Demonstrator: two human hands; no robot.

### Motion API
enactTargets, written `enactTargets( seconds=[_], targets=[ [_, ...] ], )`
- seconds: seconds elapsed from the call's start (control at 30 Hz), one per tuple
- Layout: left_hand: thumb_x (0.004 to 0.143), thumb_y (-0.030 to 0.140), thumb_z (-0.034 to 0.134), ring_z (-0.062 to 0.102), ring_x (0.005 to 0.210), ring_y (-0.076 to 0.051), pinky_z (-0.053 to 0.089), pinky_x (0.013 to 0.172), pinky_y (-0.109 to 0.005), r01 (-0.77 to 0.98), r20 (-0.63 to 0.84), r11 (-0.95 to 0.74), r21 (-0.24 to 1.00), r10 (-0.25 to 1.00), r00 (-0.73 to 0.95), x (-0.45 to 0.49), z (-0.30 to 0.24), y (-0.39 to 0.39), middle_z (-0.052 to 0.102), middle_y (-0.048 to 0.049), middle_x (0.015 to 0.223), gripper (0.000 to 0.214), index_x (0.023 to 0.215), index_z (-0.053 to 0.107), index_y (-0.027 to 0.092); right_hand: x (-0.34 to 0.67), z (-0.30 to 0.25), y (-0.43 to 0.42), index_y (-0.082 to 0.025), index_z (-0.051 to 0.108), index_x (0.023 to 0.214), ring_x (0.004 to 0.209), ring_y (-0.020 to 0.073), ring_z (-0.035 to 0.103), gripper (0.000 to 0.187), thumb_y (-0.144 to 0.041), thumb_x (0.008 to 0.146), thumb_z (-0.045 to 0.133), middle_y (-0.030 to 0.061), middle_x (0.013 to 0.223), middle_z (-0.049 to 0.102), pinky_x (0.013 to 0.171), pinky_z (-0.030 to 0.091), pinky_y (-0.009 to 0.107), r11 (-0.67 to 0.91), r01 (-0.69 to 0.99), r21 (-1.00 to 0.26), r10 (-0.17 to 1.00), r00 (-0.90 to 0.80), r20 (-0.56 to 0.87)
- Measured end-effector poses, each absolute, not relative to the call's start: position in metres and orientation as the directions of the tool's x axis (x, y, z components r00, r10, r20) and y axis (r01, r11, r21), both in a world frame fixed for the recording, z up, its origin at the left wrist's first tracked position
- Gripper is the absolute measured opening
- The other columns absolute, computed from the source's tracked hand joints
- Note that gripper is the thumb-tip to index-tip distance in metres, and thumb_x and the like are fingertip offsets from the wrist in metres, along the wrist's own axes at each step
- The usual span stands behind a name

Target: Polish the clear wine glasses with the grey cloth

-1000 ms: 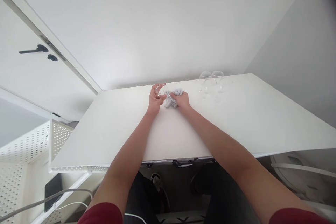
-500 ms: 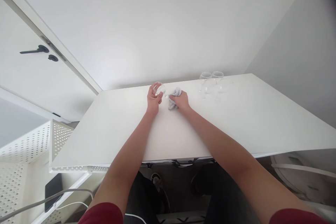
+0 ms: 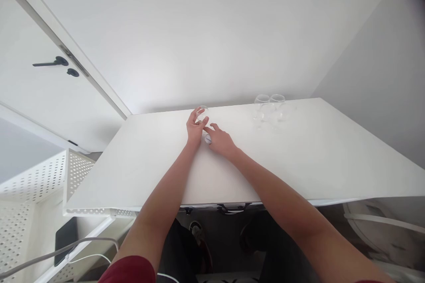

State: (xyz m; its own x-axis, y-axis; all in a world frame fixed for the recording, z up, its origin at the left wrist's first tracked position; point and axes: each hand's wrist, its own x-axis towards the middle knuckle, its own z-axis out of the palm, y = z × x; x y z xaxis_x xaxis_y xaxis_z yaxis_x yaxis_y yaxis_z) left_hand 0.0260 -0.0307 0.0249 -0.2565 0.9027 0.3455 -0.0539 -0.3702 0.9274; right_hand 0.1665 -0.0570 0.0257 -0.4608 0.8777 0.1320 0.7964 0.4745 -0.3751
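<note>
Fingers and thumb of my left hand (image 3: pixel 194 131) are wrapped round a clear glass (image 3: pixel 203 112), its rim facing up and toward the wall. Close beside it, my right hand (image 3: pixel 222 141) has its index finger and thumb stretched toward the left thumb and the lower part of the glass. A small light grey-white bit of cloth (image 3: pixel 208 139) shows under the right palm, held in the curled fingers; most of it is hidden. Whether the right fingertips touch the glass I cannot tell.
Two clear stemmed glasses, a left one (image 3: pixel 262 105) and a right one (image 3: pixel 277 104), stand close together near the back edge of the white table (image 3: pixel 312 154). A wall rises behind. A perforated white rack (image 3: pixel 79 172) and grey cable (image 3: pixel 59 253) are at lower left.
My right hand has turned and moved slightly left and nearer, against the left hand. The cloth, spread and visible before, is now mostly hidden in the right palm. The left hand still holds the glass.
</note>
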Motion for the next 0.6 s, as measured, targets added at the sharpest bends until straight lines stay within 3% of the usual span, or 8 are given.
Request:
enactTargets(
  seconds=[0.1, 0.23, 0.37, 0.43, 0.6],
  targets=[
    [0.078, 0.051, 0.088, 0.061, 0.077, -0.013, 0.05, 0.067, -0.027, -0.046, 0.331, -0.349, 0.936, 0.918, -0.22, 0.028, 0.026, -0.033, 0.071, -0.0107, 0.134, 0.06, 0.131, 0.07, 0.03, 0.166, 0.028, -0.059, -0.027, 0.052, 0.148, 0.1, 0.028, 0.071, 0.063, -0.018, 0.086, 0.06, 0.0142, 0.149, 0.055, 0.078, 0.052, 0.036, 0.478, 0.817, -0.322, 0.873, -0.483, 0.072],
    [0.077, 0.052, 0.088, 0.047, 0.06, -0.007, 0.045, 0.058, -0.025, -0.076, 0.303, -0.319, 0.945, 0.937, -0.173, 0.03, 0.027, -0.036, 0.068, -0.0106, 0.14, 0.062, 0.133, 0.069, 0.032, 0.158, 0.029, -0.065, -0.025, 0.057, 0.144, 0.102, 0.0288, 0.072, 0.053, -0.019, 0.091, 0.057, 0.0152, 0.144, 0.06, 0.082, 0.053, 0.037, 0.432, 0.859, -0.275, 0.897, -0.442, 0.027],
    [0.079, 0.052, 0.086, 0.048, 0.057, -0.003, 0.044, 0.052, -0.024, -0.136, 0.294, -0.313, 0.94, 0.945, -0.142, 0.031, 0.025, -0.034, 0.054, -0.0118, 0.156, 0.072, 0.143, 0.058, 0.036, 0.159, 0.031, -0.065, -0.021, 0.052, 0.15, 0.11, 0.0313, 0.072, 0.055, -0.023, 0.095, 0.055, 0.0216, 0.157, 0.05, 0.089, 0.053, 0.04, 0.296, 0.927, -0.229, 0.951, -0.31, -0.026],
    [0.084, 0.056, 0.081, 0.052, 0.058, -0.003, 0.046, 0.052, -0.024, -0.144, 0.284, -0.308, 0.941, 0.945, -0.162, 0.031, 0.023, -0.033, 0.051, -0.0125, 0.158, 0.066, 0.141, 0.057, 0.034, 0.17, 0.032, -0.059, -0.016, 0.048, 0.152, 0.114, 0.033, 0.072, 0.058, -0.024, 0.095, 0.056, 0.0274, 0.162, 0.042, 0.092, 0.053, 0.042, 0.155, 0.964, -0.214, 0.982, -0.174, -0.075],
    [0.095, 0.064, 0.062, 0.055, 0.058, -0.005, 0.045, 0.051, -0.023, -0.15, 0.249, -0.272, 0.95, 0.956, -0.157, 0.031, 0.02, -0.029, 0.063, -0.0098, 0.135, 0.044, 0.117, 0.065, 0.026, 0.214, 0.033, -0.039, -0.011, 0.044, 0.153, 0.124, 0.0385, 0.067, 0.06, -0.035, 0.099, 0.052, 0.0392, 0.165, 0.025, 0.092, 0.053, 0.044, -0.174, 0.955, -0.24, 0.973, 0.128, -0.195]
  ],
)
